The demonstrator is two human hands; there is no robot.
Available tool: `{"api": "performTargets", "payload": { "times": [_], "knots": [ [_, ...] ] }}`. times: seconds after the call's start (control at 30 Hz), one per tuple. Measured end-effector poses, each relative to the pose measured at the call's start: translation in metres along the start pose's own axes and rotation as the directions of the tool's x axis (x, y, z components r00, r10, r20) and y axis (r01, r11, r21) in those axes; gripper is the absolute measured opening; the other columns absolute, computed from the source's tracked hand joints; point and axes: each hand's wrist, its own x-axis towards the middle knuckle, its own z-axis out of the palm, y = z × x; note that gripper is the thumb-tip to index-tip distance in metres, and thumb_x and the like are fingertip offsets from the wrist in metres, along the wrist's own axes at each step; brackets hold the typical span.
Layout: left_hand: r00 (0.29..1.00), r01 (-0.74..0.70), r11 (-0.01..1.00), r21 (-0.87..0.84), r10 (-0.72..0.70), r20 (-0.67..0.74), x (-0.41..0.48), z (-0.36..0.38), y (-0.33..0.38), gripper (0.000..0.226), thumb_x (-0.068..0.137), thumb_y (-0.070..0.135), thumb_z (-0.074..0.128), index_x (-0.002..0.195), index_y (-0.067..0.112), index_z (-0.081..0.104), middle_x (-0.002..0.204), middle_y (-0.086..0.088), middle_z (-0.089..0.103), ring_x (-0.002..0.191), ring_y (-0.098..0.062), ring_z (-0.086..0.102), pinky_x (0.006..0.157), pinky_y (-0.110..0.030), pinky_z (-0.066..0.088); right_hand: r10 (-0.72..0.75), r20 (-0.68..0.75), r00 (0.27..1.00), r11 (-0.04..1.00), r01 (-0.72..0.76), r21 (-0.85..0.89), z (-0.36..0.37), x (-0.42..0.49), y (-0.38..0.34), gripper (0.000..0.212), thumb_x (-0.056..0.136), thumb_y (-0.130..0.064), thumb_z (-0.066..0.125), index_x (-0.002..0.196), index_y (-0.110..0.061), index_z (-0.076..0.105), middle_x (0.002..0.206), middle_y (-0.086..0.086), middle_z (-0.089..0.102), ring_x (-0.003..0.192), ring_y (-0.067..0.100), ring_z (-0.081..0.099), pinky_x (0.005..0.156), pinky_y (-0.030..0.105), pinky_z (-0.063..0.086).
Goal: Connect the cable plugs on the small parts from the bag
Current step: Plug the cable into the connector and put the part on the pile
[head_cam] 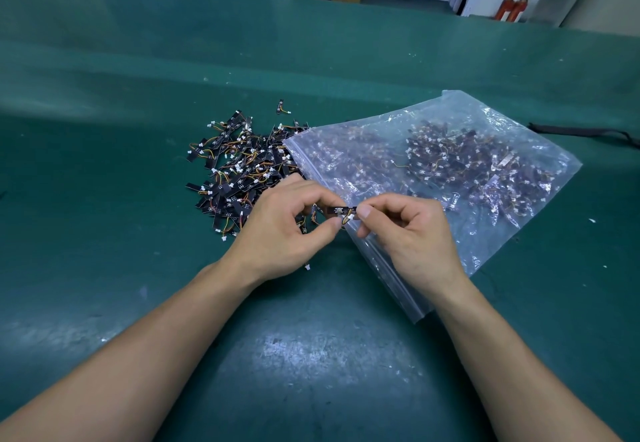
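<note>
Two hands raised | left hand [280,230] and right hand [412,230] pinch small part [341,211] | fingers curled

Left grip [280,230] and right grip [412,233] are bare, forearms [156,337] uncovered.

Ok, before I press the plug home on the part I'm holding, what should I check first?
1. Grip on the black part: ok, the left hand and right hand pinch its two ends.
2. White plug lined up with its socket: cannot tell, too small.
3. Orange wire clear of the fingertips: cannot tell.
4. Pile of loose parts within reach: ok, it lies just beyond the left hand.
5. Bag stable: ok, it lies flat on the green mat.
6. No strays: not ok, a small white piece lies alone by the left wrist.
</note>
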Motion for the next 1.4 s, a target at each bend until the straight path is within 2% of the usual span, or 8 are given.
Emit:
{"api": "performTargets", "payload": {
  "times": [0.23,0.4,0.5,0.77,1.03,1.13,1.3,1.4],
  "knots": [
    [0.999,-0.002,1.0,-0.013,0.002,-0.041,0.0012,0.0006,-0.0027,0.02,0.086,0.039,0.069,0.085,0.02,0.076,0.078,0.019,0.067,0.077,-0.008,0.052,0.071,-0.023,0.042,-0.04,0.018,0.999,0.996,0.041,-0.074,0.0011,0.0003,0.002,0.024,0.096,-0.011,0.067,0.078,-0.024,0.074,0.061,-0.012,0.066,0.048,0.001,0.042,0.051,0.011,0.032],
    [0.998,0.009,0.999,-0.031,-0.011,-0.068,0.003,0.0011,-0.0025,0.02,0.091,0.038,0.065,0.078,0.025,0.073,0.071,0.02,0.064,0.073,-0.008,0.052,0.071,-0.023,0.041,-0.049,0.047,0.998,0.993,0.054,-0.106,0.0023,-0.0009,0.0019,0.017,0.094,-0.016,0.068,0.082,-0.025,0.075,0.065,-0.011,0.069,0.054,0.002,0.047,0.056,0.013,0.037],
    [0.997,0.023,0.999,-0.046,-0.026,-0.073,0.0028,0.002,-0.0009,0.021,0.09,0.039,0.065,0.076,0.025,0.073,0.07,0.022,0.063,0.074,-0.01,0.052,0.07,-0.024,0.042,-0.037,0.038,0.999,0.996,0.04,-0.084,0.0028,-0.001,0.0019,0.019,0.095,-0.01,0.068,0.08,-0.019,0.076,0.064,-0.011,0.068,0.052,0.0,0.048,0.056,0.01,0.037],
    [0.997,0.077,0.995,-0.063,-0.079,-0.019,0.0006,-0.0001,-0.0016,0.018,0.087,0.039,0.058,0.078,0.029,0.07,0.07,0.02,0.064,0.074,-0.015,0.05,0.07,-0.032,0.043,0.022,-0.015,1.0,0.998,-0.023,-0.065,0.0041,-0.0003,0.0004,0.024,0.095,-0.008,0.069,0.074,-0.017,0.074,0.057,-0.008,0.065,0.046,0.002,0.039,0.049,0.014,0.032],
    [0.997,0.068,0.996,-0.061,-0.07,-0.035,0.0013,0.0006,-0.0005,0.013,0.087,0.02,0.066,0.076,0.026,0.068,0.068,0.023,0.061,0.073,-0.007,0.05,0.068,-0.031,0.044,0.03,-0.016,0.999,0.999,-0.03,0.04,0.0036,-0.0016,-0.002,0.025,0.094,-0.011,0.068,0.072,-0.024,0.074,0.058,-0.007,0.065,0.044,0.001,0.042,0.049,0.011,0.033],
    [0.997,0.067,0.996,-0.058,-0.069,-0.026,0.0008,0.0011,0.0,0.011,0.087,0.022,0.067,0.077,0.021,0.071,0.069,0.021,0.062,0.074,-0.01,0.051,0.069,-0.033,0.046,0.03,-0.012,0.999,1.0,-0.03,0.002,0.0037,-0.0004,-0.0011,0.026,0.094,-0.009,0.069,0.073,-0.021,0.074,0.058,-0.007,0.066,0.045,0.001,0.04,0.049,0.013,0.033],
    [0.995,0.101,0.99,-0.096,-0.102,-0.002,0.0004,-0.002,-0.0013,0.021,0.088,0.039,0.056,0.08,0.026,0.071,0.073,0.015,0.067,0.077,-0.013,0.052,0.072,-0.029,0.043,0.016,-0.017,1.0,1.0,-0.016,-0.01,0.0028,-0.0003,-0.0017,0.027,0.096,-0.01,0.068,0.073,-0.024,0.073,0.057,-0.01,0.065,0.043,0.001,0.033,0.045,0.012,0.028],
    [0.994,0.103,0.99,-0.101,-0.104,-0.009,0.0004,-0.0018,0.0004,0.012,0.086,0.037,0.061,0.077,0.033,0.067,0.07,0.018,0.064,0.075,-0.013,0.051,0.07,-0.028,0.043,0.013,-0.022,1.0,1.0,-0.014,-0.015,0.0027,-0.0002,-0.0003,0.025,0.095,-0.01,0.069,0.073,-0.021,0.073,0.057,-0.009,0.065,0.044,0.002,0.035,0.046,0.013,0.029]
  ]
}}
